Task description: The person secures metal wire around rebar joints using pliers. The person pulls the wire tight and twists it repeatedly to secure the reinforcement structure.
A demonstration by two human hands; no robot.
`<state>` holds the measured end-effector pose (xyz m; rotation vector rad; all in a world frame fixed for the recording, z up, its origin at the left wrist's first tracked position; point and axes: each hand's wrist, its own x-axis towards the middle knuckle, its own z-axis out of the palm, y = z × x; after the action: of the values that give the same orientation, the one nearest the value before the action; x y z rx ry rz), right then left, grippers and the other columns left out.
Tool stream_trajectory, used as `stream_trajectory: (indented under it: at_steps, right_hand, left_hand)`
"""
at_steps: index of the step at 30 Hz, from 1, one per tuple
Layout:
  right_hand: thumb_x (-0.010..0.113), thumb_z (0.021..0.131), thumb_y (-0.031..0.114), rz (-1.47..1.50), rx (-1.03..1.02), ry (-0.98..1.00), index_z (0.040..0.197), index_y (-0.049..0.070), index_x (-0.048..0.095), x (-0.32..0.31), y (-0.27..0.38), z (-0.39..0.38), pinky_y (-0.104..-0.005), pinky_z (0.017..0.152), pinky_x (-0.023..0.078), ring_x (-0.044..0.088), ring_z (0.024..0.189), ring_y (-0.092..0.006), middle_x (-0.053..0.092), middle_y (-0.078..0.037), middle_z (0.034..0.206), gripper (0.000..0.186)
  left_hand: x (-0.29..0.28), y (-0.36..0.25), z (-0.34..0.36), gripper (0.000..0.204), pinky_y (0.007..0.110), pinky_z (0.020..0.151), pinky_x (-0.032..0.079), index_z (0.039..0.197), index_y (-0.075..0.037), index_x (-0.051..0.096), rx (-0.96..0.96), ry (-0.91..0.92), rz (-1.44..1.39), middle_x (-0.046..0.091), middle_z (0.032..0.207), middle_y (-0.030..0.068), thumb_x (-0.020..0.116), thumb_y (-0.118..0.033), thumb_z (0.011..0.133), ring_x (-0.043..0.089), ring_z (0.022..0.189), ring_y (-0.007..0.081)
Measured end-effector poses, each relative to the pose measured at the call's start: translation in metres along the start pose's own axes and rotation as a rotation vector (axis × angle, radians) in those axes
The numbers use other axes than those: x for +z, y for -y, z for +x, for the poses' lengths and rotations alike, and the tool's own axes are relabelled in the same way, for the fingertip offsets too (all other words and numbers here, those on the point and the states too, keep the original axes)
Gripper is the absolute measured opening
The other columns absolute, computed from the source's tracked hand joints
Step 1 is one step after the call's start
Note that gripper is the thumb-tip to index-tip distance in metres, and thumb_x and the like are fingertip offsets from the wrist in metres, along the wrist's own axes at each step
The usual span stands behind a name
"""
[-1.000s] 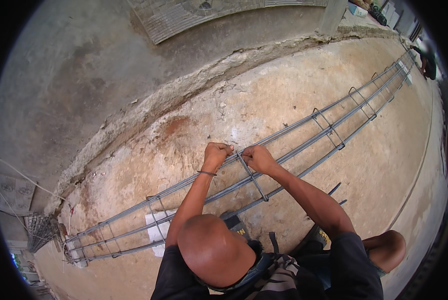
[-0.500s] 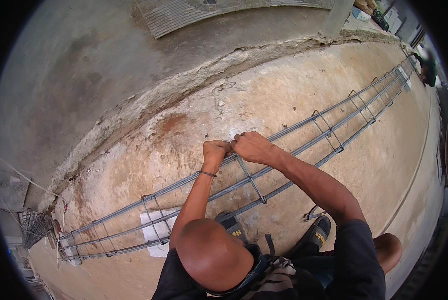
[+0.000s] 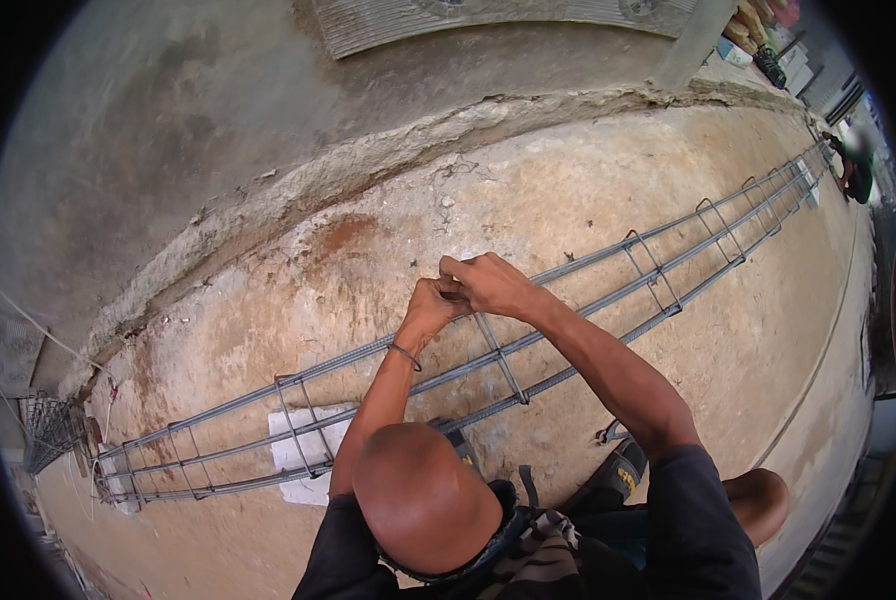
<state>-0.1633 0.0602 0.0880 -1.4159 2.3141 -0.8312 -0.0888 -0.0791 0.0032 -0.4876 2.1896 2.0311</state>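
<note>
A long cage of steel rebar (image 3: 588, 303) with square stirrups stretches across the floor from lower left to upper right. At its far bar, by the top of a stirrup (image 3: 500, 357), both my hands work close together. My left hand (image 3: 432, 308) is closed, its fingers bent in a pinch beside the bar. Against it, slightly higher, my right hand (image 3: 493, 284) is also closed, fingers curled down towards the left fingertips. Whatever lies between the fingers is hidden. A dark wire loop (image 3: 405, 356) circles my left wrist.
White blocks (image 3: 313, 450) lie under the cage near its left part. Bundled wire mesh (image 3: 48, 432) stands at the far left. A broken concrete ledge (image 3: 368, 165) runs behind. A small metal tool (image 3: 610, 432) lies by my right foot. Another person (image 3: 853, 165) crouches at the cage's far right end.
My right hand has risen and turned a little over the left, its fingers now curling downward. The left hand remains at the same bar. The view has shifted slightly.
</note>
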Motion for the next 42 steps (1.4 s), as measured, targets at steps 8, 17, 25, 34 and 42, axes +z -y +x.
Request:
stream_trajectory:
  at_steps: [8,17,25,34,42]
  right_hand:
    - [0.079,0.076,0.017,0.371,0.245,-0.152,0.103,0.008,0.061,-0.012,-0.038,-0.012,-0.0415,0.067,0.052,0.068,0.075,-0.0347,0.070,-0.013,0.079,0.034]
    - [0.067,0.080,0.009,-0.008,0.187,0.002,0.093,-0.001,0.067,0.006,-0.039,-0.018,-0.0444,0.076,0.052,0.067,0.086,-0.0381,0.067,-0.023,0.090,0.016]
    - [0.057,0.079,0.003,-0.562,-0.054,-0.081,0.099,-0.011,0.058,0.037,-0.015,-0.050,-0.0412,0.069,0.056,0.064,0.077,-0.0349,0.064,-0.022,0.087,0.024]
    - [0.069,0.074,0.007,-0.327,-0.003,0.182,0.074,-0.004,0.069,0.008,-0.010,0.028,-0.0356,0.061,0.057,0.071,0.072,-0.0278,0.069,-0.019,0.073,0.011]
    - [0.076,0.074,0.006,0.026,0.523,0.587,0.073,-0.011,0.068,-0.020,-0.024,0.062,-0.0291,0.056,0.060,0.070,0.061,-0.0204,0.071,-0.017,0.074,0.019]
  left_hand:
    - [0.023,0.000,0.001,0.012,0.030,0.067,0.049,0.074,0.004,0.073,0.109,-0.171,0.220,0.071,0.084,0.0097,0.081,-0.006,0.073,0.063,0.073,0.0156]
    - [0.001,0.002,0.017,0.018,0.030,0.066,0.050,0.087,0.005,0.075,0.002,0.011,0.077,0.073,0.082,0.0107,0.076,-0.012,0.083,0.064,0.073,0.0150]
    - [-0.001,-0.001,0.023,0.012,0.028,0.065,0.053,0.088,0.007,0.073,-0.101,0.069,-0.063,0.071,0.081,0.0105,0.073,-0.004,0.085,0.063,0.072,0.0133]
    - [-0.006,0.008,0.033,0.008,0.030,0.059,0.052,0.079,0.006,0.072,-0.143,0.069,0.140,0.069,0.075,0.0093,0.066,0.007,0.074,0.063,0.070,0.0131]
    - [-0.005,-0.013,0.007,0.010,0.027,0.075,0.050,0.087,0.004,0.075,-0.048,0.185,-0.101,0.072,0.080,0.0058,0.077,-0.001,0.079,0.061,0.076,0.0084]
